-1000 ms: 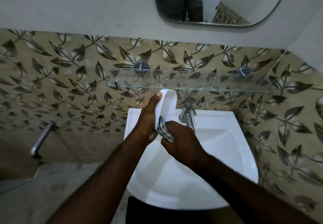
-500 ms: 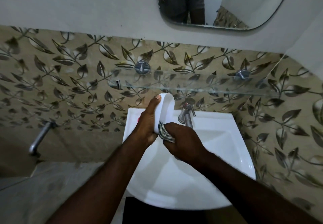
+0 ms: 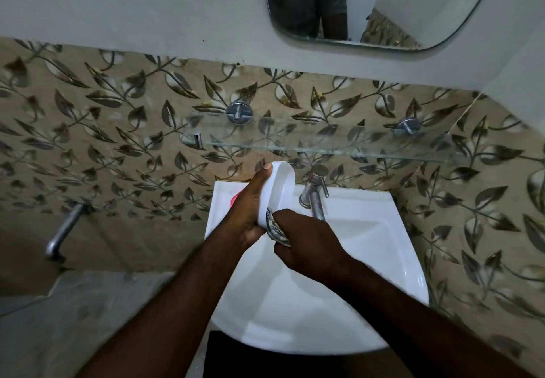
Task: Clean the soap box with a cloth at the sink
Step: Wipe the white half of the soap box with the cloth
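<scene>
Over the sink [image 3: 368, 230], the left hand [image 3: 247, 215] grips the white soap box [image 3: 280, 189] upright, so its lower end meets the cloth [image 3: 274, 227] bunched in the curled fingers [image 3: 290, 218] of the right hand [image 3: 306, 245] for wiping.

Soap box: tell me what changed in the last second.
The soap box dipped slightly, away from the glass shelf toward the sink; the right hand with the cloth went down with it, and less cloth shows. Nothing taken or let go: the left hand still grips the box, the right the cloth at its lower end. The tap is unchanged.
</scene>
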Tool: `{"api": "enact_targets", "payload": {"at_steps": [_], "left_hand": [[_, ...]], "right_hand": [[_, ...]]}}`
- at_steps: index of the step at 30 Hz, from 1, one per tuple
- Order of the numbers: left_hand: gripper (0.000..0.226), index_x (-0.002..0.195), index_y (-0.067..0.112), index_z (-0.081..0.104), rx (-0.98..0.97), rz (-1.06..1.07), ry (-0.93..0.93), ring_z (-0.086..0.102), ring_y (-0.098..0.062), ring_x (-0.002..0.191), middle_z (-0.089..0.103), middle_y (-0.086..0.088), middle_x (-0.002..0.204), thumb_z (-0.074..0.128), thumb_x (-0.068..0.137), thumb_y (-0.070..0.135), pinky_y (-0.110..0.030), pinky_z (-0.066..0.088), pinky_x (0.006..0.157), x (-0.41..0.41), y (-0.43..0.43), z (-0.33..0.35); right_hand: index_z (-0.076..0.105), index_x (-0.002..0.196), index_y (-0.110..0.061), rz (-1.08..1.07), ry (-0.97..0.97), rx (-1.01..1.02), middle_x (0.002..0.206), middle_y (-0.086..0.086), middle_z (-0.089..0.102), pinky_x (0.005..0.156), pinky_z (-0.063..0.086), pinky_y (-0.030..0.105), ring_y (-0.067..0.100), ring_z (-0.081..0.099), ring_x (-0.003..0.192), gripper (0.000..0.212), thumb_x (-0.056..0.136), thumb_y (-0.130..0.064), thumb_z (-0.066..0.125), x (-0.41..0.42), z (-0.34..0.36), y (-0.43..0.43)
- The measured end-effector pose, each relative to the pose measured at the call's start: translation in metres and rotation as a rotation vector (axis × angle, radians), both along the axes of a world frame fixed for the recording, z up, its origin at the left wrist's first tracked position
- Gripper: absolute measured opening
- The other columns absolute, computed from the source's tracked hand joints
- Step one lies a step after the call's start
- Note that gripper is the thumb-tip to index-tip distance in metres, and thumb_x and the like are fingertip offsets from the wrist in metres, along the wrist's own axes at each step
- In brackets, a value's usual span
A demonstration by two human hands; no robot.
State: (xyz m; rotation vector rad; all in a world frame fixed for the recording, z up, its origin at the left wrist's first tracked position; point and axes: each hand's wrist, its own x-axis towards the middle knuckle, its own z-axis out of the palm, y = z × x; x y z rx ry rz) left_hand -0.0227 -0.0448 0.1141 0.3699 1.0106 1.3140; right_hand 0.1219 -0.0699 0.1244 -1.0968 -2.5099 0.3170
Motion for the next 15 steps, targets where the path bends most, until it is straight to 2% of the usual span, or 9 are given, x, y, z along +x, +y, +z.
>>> {"api": "enact_targets", "payload": {"at_steps": [4, 6, 8, 10, 11, 12, 15], "left_hand": [[0.059, 0.121, 0.015, 0.066, -0.036, -0.021, 0.001, 0.068, -0.033, 0.101, 0.069, -0.018, 0.117, 0.076, 0.074, 0.049, -0.042, 0.058, 0.078, 0.001, 0.001, 0.003], [0.051, 0.124, 0.012, 0.064, 0.036, -0.081, 0.002, 0.068, -0.027, 0.1, 0.069, -0.016, 0.115, 0.061, 0.088, 0.047, -0.036, 0.058, 0.078, 0.002, -0.005, 0.004], [0.044, 0.12, 0.011, 0.066, 0.147, -0.105, 0.021, 0.069, -0.023, 0.099, 0.072, -0.012, 0.109, 0.047, 0.096, 0.043, -0.031, 0.057, 0.079, 0.008, -0.011, -0.002], [0.039, 0.11, 0.011, 0.07, 0.262, -0.073, 0.014, 0.069, -0.024, 0.099, 0.073, -0.012, 0.106, 0.048, 0.094, 0.04, -0.031, 0.056, 0.082, 0.015, -0.02, -0.01], [0.04, 0.107, 0.011, 0.072, 0.288, -0.061, -0.001, 0.069, -0.025, 0.099, 0.073, -0.013, 0.105, 0.051, 0.09, 0.042, -0.032, 0.056, 0.084, 0.018, -0.023, -0.013], [0.045, 0.107, 0.01, 0.071, 0.284, -0.057, -0.019, 0.068, -0.027, 0.1, 0.072, -0.015, 0.106, 0.057, 0.084, 0.046, -0.035, 0.055, 0.087, 0.018, -0.024, -0.014], [0.081, 0.12, -0.002, 0.059, 0.272, -0.054, -0.075, 0.062, -0.034, 0.102, 0.064, -0.023, 0.111, 0.077, 0.064, 0.055, -0.041, 0.047, 0.091, 0.014, -0.021, -0.017]], "right_hand": [[0.043, 0.079, -0.026, -0.079, 0.114, -0.018, 0.072, 0.0, 0.061, 0.057, 0.038, 0.03, 0.029, 0.06, 0.069, 0.018, 0.074, -0.022, 0.06, -0.003, -0.001, 0.001], [0.047, 0.074, -0.021, -0.212, 0.301, -0.229, 0.065, -0.003, 0.058, 0.057, 0.042, 0.031, 0.02, 0.058, 0.062, 0.017, 0.078, -0.021, 0.064, -0.007, 0.01, 0.001], [0.059, 0.076, -0.013, -0.283, 0.597, -0.542, 0.06, -0.001, 0.061, 0.053, 0.045, 0.026, 0.012, 0.056, 0.052, 0.011, 0.08, -0.01, 0.069, -0.012, 0.025, 0.001], [0.066, 0.082, -0.007, -0.23, 0.858, -0.803, 0.065, 0.005, 0.065, 0.055, 0.048, 0.026, 0.013, 0.06, 0.054, 0.006, 0.081, -0.001, 0.067, -0.017, 0.039, -0.001], [0.068, 0.085, -0.006, -0.203, 0.925, -0.879, 0.068, 0.007, 0.067, 0.058, 0.049, 0.027, 0.015, 0.062, 0.058, 0.008, 0.081, 0.001, 0.066, -0.02, 0.043, -0.003], [0.068, 0.087, -0.006, -0.194, 0.957, -0.925, 0.071, 0.008, 0.068, 0.061, 0.05, 0.029, 0.016, 0.064, 0.061, 0.01, 0.081, 0.001, 0.065, -0.023, 0.043, -0.002], [0.068, 0.087, -0.008, -0.182, 0.938, -0.956, 0.075, 0.012, 0.068, 0.065, 0.054, 0.034, 0.021, 0.067, 0.068, 0.009, 0.083, 0.0, 0.065, -0.031, 0.043, -0.002]]}}
